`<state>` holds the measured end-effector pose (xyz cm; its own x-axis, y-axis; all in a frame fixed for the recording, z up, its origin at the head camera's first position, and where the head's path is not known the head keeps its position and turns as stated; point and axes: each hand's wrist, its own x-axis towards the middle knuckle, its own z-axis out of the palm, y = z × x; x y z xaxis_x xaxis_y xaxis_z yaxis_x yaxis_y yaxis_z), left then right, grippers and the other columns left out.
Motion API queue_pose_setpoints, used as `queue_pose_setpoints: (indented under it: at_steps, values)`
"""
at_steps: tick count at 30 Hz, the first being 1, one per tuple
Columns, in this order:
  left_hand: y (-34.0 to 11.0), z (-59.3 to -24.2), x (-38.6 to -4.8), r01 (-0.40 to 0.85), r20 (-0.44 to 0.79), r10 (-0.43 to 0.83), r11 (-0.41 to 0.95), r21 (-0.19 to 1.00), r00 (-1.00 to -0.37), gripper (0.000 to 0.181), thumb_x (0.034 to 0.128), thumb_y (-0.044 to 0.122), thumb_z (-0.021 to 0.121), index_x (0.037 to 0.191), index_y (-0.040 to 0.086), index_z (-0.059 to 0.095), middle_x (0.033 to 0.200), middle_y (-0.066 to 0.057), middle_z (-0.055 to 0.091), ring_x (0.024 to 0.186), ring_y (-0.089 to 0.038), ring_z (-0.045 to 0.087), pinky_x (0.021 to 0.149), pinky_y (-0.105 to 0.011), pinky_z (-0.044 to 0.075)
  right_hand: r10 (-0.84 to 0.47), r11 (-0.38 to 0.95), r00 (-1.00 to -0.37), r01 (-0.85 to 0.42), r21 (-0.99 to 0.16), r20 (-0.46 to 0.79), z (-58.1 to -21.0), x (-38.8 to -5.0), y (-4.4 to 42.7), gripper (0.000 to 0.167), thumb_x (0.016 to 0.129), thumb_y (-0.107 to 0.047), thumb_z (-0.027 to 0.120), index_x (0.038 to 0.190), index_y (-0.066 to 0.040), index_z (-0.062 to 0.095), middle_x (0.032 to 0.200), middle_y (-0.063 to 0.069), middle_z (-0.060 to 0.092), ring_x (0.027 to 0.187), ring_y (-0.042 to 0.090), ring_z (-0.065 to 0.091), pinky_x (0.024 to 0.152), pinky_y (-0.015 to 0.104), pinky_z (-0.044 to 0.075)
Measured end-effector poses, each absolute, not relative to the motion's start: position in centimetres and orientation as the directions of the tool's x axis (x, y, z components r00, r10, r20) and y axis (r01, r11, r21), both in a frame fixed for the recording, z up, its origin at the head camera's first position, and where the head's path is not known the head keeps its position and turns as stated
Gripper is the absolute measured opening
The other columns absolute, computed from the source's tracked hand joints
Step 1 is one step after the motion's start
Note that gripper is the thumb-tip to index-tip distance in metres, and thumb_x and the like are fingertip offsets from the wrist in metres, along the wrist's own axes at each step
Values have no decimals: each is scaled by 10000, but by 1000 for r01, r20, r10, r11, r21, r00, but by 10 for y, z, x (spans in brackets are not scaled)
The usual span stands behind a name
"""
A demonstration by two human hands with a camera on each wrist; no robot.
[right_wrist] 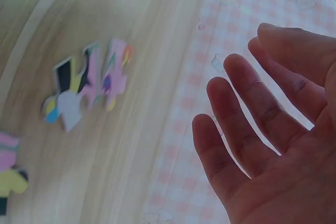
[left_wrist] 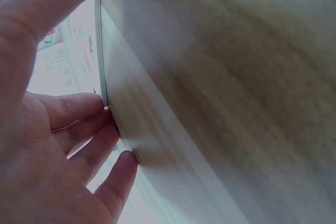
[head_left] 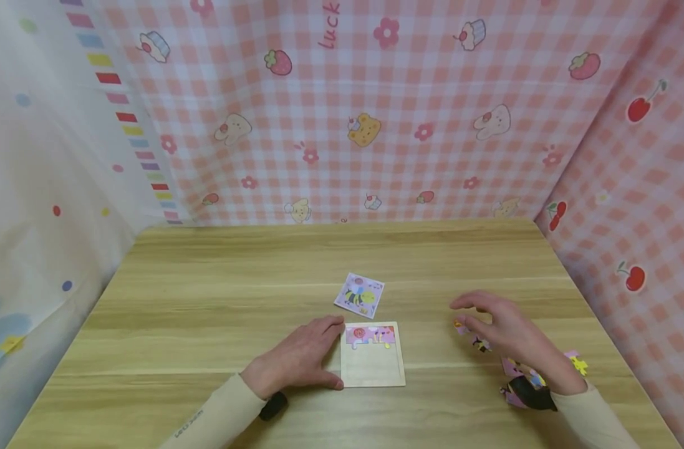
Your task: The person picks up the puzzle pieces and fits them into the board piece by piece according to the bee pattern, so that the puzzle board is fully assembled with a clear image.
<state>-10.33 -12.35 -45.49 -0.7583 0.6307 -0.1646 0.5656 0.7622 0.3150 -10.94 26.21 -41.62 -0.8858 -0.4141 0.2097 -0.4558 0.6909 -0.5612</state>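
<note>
A square wooden puzzle board (head_left: 372, 368) lies on the table, pink pieces filling the top of its recess and bare wood showing below. My left hand (head_left: 299, 355) rests along its left edge, index fingertip at the upper corner and thumb at the lower one. In the left wrist view the fingers (left_wrist: 79, 108) touch the board's side. Over loose puzzle pieces (head_left: 479, 344) at the right hovers my right hand (head_left: 507, 330), holding nothing. The right wrist view shows its fingers (right_wrist: 231, 103) spread and slightly bent, apart from the pieces (right_wrist: 71, 98) on the table.
Behind the board lies a square picture card (head_left: 360, 295) with a bee on it. More puzzle pieces (head_left: 576, 362) are scattered near the right forearm, partly hidden by it. A patterned pink cloth (head_left: 330, 168) hangs along the table's back edge.
</note>
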Motion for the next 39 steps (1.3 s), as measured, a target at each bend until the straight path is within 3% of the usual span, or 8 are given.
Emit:
queue_pose_setpoints:
  at_steps: [12, 15, 23, 28, 39]
  values:
    - [-122, -456, -99, 550, -186, 627, 764, 338, -757, 1016, 786, 515, 878, 1531, -18, 439, 1610, -151, 391, 1456, -306, 412, 1197, -442, 373, -339, 712, -937, -316, -627, 88, -425, -112, 286, 218, 1004, -198, 705, 1209, -131, 739, 1269, 43, 699, 1173, 309, 645, 958, 545, 547]
    - [-122, -457, -96, 549, -183, 627, 763, 339, -758, 1010, 789, 506, 879, 1529, -24, 441, 1608, -152, 395, 1455, -302, 416, 1198, -433, 372, -336, 722, -938, -314, -617, 85, -426, -111, 293, 226, 1007, -191, 699, 1219, -123, 738, 1277, 70, 700, 1164, 321, 647, 948, 507, 556]
    - [-121, -454, -92, 552, -193, 628, 766, 330, -754, 1005, 801, 500, 872, 1533, -31, 435, 1610, -157, 393, 1465, -290, 407, 1199, -419, 371, -357, 698, -930, -330, -636, 91, -434, -115, 304, 216, 975, -125, 729, 1181, -65, 751, 1183, 78, 744, 1030, 170, 695, 845, 252, 583]
    - [-121, -453, -94, 540, -207, 620, 772, 336, -757, 999, 814, 496, 864, 1542, -29, 424, 1621, -154, 380, 1472, -286, 402, 1200, -416, 369, -417, 652, -908, -334, -681, 47, -440, -123, 303, 239, 982, -71, 703, 1216, -28, 729, 1176, 91, 744, 1039, 185, 704, 861, 258, 589]
    - [-122, -453, -98, 524, -226, 609, 781, 340, -760, 1009, 831, 507, 846, 1562, -22, 394, 1641, -155, 351, 1479, -286, 398, 1204, -413, 362, -456, 661, -890, -320, -678, -25, -444, -136, 290, 295, 988, -140, 715, 1268, -49, 711, 1194, 58, 734, 1030, 133, 687, 847, 248, 576]
